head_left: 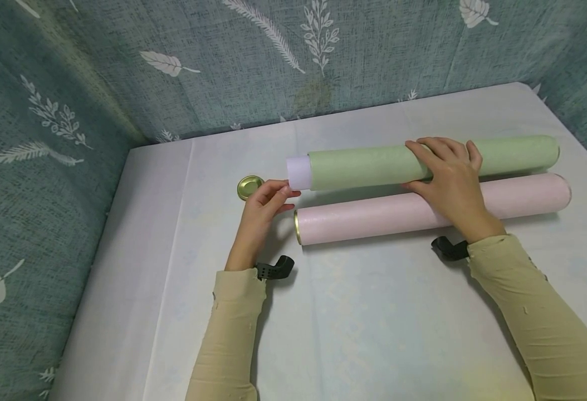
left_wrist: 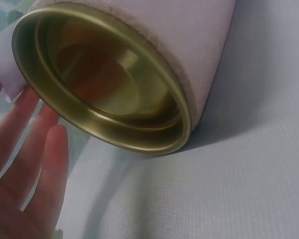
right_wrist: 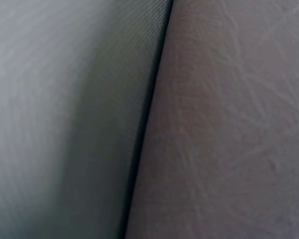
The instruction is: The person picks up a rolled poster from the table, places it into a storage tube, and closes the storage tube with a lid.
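A long green tube [head_left: 363, 167] lies across the table, and a pale lavender paper roll [head_left: 299, 172] sticks out of its left end. My left hand [head_left: 263, 209] pinches the lower edge of that roll between thumb and index finger, with the other fingers spread. Over the middle of the green tube, my right hand [head_left: 451, 181] grips it from above, fingers on the far side and thumb on the near side. A pink tube [head_left: 373, 220] lies in front, under my right wrist. Its gold-rimmed end [left_wrist: 119, 99] faces the left wrist camera; its surface [right_wrist: 229, 129] fills much of the right wrist view.
A small round gold lid [head_left: 249, 187] lies on the table just behind my left hand. White cloth [head_left: 373, 328] covers the table. Behind and to the left hang teal curtains [head_left: 198, 100] with white leaf patterns. Black wrist cameras [head_left: 275, 268] sit at both cuffs.
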`<state>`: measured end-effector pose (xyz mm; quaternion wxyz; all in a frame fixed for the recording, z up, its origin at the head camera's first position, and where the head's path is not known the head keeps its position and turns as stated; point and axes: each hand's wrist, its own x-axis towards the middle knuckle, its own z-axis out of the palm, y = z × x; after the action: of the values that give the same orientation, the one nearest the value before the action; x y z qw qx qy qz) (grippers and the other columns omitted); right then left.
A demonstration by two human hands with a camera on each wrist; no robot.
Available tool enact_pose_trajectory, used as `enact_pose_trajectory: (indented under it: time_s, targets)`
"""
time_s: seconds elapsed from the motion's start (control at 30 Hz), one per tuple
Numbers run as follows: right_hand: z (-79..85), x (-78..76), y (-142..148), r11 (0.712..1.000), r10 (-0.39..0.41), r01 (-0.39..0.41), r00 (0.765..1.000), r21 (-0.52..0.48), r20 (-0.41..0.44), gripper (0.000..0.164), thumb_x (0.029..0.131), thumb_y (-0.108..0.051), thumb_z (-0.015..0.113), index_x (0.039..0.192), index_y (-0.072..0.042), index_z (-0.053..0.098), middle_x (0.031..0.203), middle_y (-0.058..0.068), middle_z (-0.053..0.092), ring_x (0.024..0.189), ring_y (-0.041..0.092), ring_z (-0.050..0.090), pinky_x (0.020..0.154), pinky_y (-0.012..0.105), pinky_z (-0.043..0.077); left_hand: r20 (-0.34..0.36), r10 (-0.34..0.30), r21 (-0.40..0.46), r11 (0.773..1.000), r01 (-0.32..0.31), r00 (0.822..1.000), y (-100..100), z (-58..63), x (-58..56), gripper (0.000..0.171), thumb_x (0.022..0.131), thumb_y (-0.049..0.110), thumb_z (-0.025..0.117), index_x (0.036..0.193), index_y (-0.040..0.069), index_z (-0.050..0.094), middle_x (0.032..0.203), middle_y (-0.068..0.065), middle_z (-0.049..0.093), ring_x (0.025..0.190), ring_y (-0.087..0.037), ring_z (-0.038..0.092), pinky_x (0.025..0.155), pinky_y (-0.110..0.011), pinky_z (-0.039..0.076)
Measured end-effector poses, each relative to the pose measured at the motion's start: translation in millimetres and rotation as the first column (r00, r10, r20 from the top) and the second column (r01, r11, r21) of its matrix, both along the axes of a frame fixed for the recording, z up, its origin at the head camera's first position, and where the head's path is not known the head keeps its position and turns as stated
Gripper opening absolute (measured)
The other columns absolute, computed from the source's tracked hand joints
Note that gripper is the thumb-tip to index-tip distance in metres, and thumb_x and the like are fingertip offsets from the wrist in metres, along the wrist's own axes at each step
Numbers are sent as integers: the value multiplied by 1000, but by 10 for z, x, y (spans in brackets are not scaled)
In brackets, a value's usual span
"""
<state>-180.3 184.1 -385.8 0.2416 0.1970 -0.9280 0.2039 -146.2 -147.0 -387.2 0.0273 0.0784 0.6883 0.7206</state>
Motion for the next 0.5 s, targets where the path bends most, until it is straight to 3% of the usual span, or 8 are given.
enact_pose_trajectory:
  time_s: [0.33, 0.5]
  targets:
    - [-11, -8, 7, 1000, 7, -7, 1000, -7, -18, 72, 62, -25, 81, 127, -19, 50, 125, 5, 49, 119, 27, 36, 101, 54, 4, -13, -22, -19, 1000, 22, 1000, 21, 8, -1, 17, 89, 13, 55, 103, 3, 57, 108, -27, 52, 104, -34, 52, 85, -45, 44]
    - [-20, -16, 12, 1000, 9, -9, 1000, -4, -21, 73, 62, -25, 81, 127, -19, 50, 125, 6, 49, 119, 27, 35, 101, 54, 4, -24, -38, -43, 998, 37, 999, 26, 18, 4, 19, 90, 14, 54, 104, 1, 57, 109, -22, 53, 105, -34, 52, 84, -42, 45]
